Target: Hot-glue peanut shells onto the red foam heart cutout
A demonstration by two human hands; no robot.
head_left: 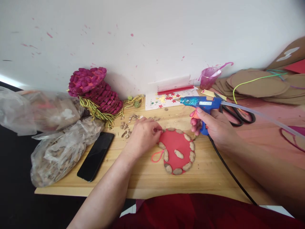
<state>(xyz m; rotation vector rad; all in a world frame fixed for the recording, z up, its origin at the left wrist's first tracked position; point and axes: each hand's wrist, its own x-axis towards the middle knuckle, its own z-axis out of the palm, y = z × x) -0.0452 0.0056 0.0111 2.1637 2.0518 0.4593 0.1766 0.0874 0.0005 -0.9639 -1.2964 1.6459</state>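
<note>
In my right hand [212, 124] is a blue hot glue gun [202, 103], its nozzle pointing left above the table, a finger on the orange trigger. Below it lies a red apple-shaped or heart-shaped card [172, 143] with unshelled peanuts [187, 166] around its rim. One loose peanut [179, 154] rests on the middle of the card. My left hand [146, 132] is at the card's upper left edge, fingertips closed on a peanut [163, 130] there, mostly covered by the fingers. A red cord loop [157, 156] sticks out at the card's left.
Left are a black phone [95, 156], a plastic bag of peanuts [64, 154] and stacked magenta pieces [95, 89]. Peanut bits [125, 127] lie behind my left hand. Star stickers [166, 98], a pink cup [209, 78], scissors [238, 115] and cardboard discs [259, 83] stand along the back.
</note>
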